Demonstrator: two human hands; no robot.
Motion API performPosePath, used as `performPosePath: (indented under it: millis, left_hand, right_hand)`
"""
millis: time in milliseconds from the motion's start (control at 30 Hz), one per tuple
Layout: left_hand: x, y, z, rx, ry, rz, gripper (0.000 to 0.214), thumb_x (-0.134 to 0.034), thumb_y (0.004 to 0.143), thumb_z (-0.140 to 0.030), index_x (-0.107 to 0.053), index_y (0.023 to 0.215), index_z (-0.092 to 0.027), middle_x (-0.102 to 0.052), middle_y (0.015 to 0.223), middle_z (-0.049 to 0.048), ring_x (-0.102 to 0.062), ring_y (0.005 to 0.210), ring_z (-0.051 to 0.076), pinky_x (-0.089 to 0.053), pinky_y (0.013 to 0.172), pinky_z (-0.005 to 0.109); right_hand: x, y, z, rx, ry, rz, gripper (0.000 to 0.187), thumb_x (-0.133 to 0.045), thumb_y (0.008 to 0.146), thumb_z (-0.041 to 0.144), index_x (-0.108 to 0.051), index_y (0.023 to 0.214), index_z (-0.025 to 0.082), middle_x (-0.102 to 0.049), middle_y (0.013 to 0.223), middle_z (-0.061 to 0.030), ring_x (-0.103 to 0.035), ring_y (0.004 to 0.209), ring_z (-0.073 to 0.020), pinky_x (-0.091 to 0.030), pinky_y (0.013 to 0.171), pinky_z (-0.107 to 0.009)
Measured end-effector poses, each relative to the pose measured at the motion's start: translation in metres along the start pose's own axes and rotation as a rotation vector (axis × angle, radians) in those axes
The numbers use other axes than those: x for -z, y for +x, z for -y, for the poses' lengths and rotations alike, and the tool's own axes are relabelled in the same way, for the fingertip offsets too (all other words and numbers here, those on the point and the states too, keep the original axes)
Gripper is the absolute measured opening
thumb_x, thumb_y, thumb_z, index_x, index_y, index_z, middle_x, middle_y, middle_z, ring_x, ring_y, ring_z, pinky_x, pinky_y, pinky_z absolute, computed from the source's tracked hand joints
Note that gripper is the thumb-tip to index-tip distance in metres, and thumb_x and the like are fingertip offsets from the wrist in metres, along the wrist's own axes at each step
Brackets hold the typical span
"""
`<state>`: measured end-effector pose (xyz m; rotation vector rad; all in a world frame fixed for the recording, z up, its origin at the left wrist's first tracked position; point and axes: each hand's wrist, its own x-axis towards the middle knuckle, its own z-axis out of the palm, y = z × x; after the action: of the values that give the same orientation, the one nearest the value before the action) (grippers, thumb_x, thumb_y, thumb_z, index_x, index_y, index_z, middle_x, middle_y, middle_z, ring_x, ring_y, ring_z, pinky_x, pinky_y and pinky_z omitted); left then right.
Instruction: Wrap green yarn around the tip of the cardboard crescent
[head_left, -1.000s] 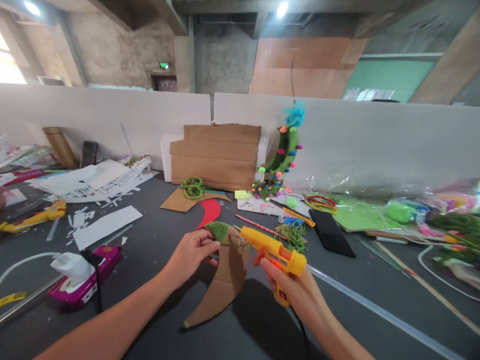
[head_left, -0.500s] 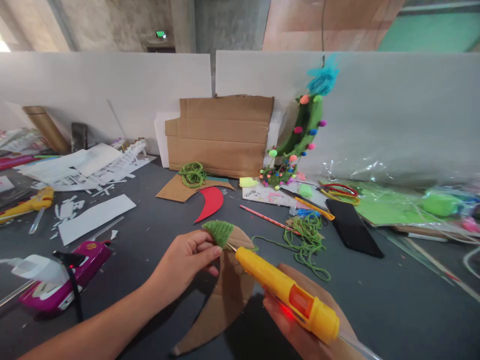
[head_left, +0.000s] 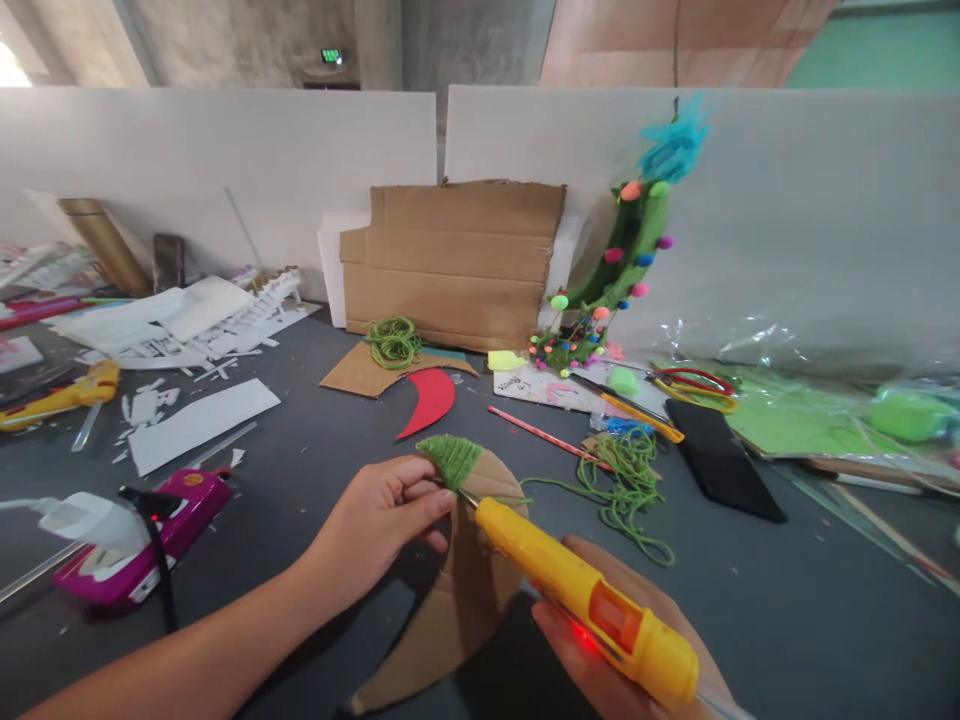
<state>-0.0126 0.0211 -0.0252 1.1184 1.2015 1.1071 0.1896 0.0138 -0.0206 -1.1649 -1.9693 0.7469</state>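
Observation:
My left hand pinches a crescent-shaped piece of cardboard near its upper tip. Green yarn is wound around that tip. In my right hand is a yellow hot glue gun, a red light glowing on its underside. Its metal nozzle points at the cardboard just below the wound yarn, close to my left fingertips. From the wrapped piece a strand runs right to a loose tangle of green yarn.
A red crescent lies beyond the cardboard. At left are a purple power strip and another yellow glue gun. A phone, scissors and a cutter lie right. A pompom-covered green crescent stands behind.
The camera view has shifted slightly, so everything sits a little further right. Both hands keep their hold, and the glue gun's nozzle stays at the edge of the wound yarn.

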Motion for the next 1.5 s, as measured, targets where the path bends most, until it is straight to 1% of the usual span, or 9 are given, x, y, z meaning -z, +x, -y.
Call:
performPosePath:
  millis: [333, 567, 767, 900, 1067, 1167, 1267, 1400, 1500]
  left_hand:
    - [-0.001, -0.003, -0.001, 0.013, -0.029, -0.019, 0.019, -0.064, 0.067, -0.033, -0.057, 0.061, -0.016, -0.059, 0.057, -0.0018, -0.054, 0.051, 0.011, -0.051, 0.052, 0.022]
    - [-0.001, -0.002, 0.000, 0.004, -0.049, 0.016, 0.018, -0.063, 0.069, -0.033, -0.063, 0.073, -0.016, -0.060, 0.060, -0.0011, -0.056, 0.057, 0.013, -0.052, 0.055, 0.023]
    - [-0.001, -0.002, 0.000, 0.004, -0.042, 0.001, 0.018, -0.063, 0.069, -0.033, -0.059, 0.065, -0.016, -0.059, 0.059, -0.0016, -0.054, 0.053, 0.011, -0.052, 0.054, 0.023]
    - [-0.001, -0.002, -0.001, 0.009, -0.042, -0.009, 0.017, -0.063, 0.068, -0.032, -0.060, 0.066, -0.015, -0.057, 0.056, -0.0022, -0.053, 0.051, 0.011, -0.051, 0.053, 0.023]
    - [-0.001, -0.003, -0.003, 0.018, -0.055, 0.008, 0.016, -0.063, 0.069, -0.031, -0.061, 0.069, -0.015, -0.054, 0.055, -0.0029, -0.052, 0.053, 0.011, -0.051, 0.054, 0.023]
    - [-0.001, -0.004, -0.003, 0.017, -0.031, 0.023, 0.015, -0.061, 0.071, -0.029, -0.061, 0.073, -0.014, -0.051, 0.055, -0.0042, -0.051, 0.053, 0.010, -0.050, 0.055, 0.023]
    - [0.000, -0.004, -0.003, 0.016, -0.009, 0.026, 0.016, -0.060, 0.073, -0.030, -0.058, 0.069, -0.014, -0.048, 0.053, -0.0053, -0.049, 0.050, 0.008, -0.050, 0.055, 0.023]
    - [0.000, -0.003, -0.004, 0.039, -0.019, 0.039, 0.018, -0.061, 0.072, -0.029, -0.054, 0.064, -0.014, -0.052, 0.054, -0.0042, -0.052, 0.053, 0.010, -0.050, 0.056, 0.023]
    - [0.004, 0.002, -0.003, 0.045, -0.070, 0.027, 0.014, -0.061, 0.071, -0.028, -0.059, 0.071, -0.014, -0.059, 0.060, -0.0018, -0.057, 0.061, 0.012, -0.051, 0.058, 0.024]
  right_hand:
    - [0.000, 0.002, -0.002, -0.047, -0.098, 0.043, 0.023, -0.058, 0.071, 0.039, -0.054, 0.052, 0.027, -0.054, 0.049, -0.0008, -0.049, 0.042, -0.0162, -0.041, 0.041, -0.027]
    - [0.002, 0.001, 0.003, -0.044, -0.130, 0.051, 0.024, -0.055, 0.072, 0.037, -0.053, 0.051, 0.026, -0.053, 0.048, -0.0007, -0.048, 0.040, -0.0162, -0.039, 0.039, -0.028]
    - [0.003, 0.000, 0.000, -0.024, -0.092, 0.072, 0.021, -0.057, 0.072, 0.037, -0.055, 0.052, 0.029, -0.057, 0.052, -0.0009, -0.053, 0.044, -0.0185, -0.041, 0.042, -0.030]
    - [0.000, -0.001, -0.005, -0.006, -0.106, 0.057, 0.023, -0.055, 0.074, 0.038, -0.055, 0.054, 0.026, -0.056, 0.050, -0.0004, -0.050, 0.042, -0.0151, -0.040, 0.040, -0.026]
    - [0.001, 0.000, 0.000, 0.009, -0.102, -0.011, 0.025, -0.056, 0.073, 0.037, -0.052, 0.052, 0.025, -0.056, 0.048, 0.0004, -0.049, 0.040, -0.0140, -0.041, 0.040, -0.024]
    - [0.003, 0.001, 0.004, -0.044, -0.111, -0.036, 0.024, -0.057, 0.072, 0.033, -0.051, 0.050, 0.025, -0.056, 0.048, 0.0004, -0.051, 0.041, -0.0153, -0.041, 0.040, -0.025]
    - [0.005, 0.003, 0.004, -0.108, -0.101, -0.069, 0.024, -0.057, 0.072, 0.031, -0.050, 0.050, 0.025, -0.056, 0.048, -0.0001, -0.053, 0.043, -0.0168, -0.043, 0.042, -0.026]
    - [0.009, 0.007, 0.002, -0.160, -0.043, -0.151, 0.013, -0.057, 0.071, 0.034, -0.056, 0.063, 0.023, -0.063, 0.063, -0.0028, -0.061, 0.058, -0.0199, -0.048, 0.052, -0.026]
    - [0.014, 0.010, 0.002, -0.188, 0.040, -0.112, 0.010, -0.055, 0.071, 0.030, -0.058, 0.077, 0.022, -0.065, 0.075, -0.0027, -0.062, 0.066, -0.0185, -0.050, 0.058, -0.025]
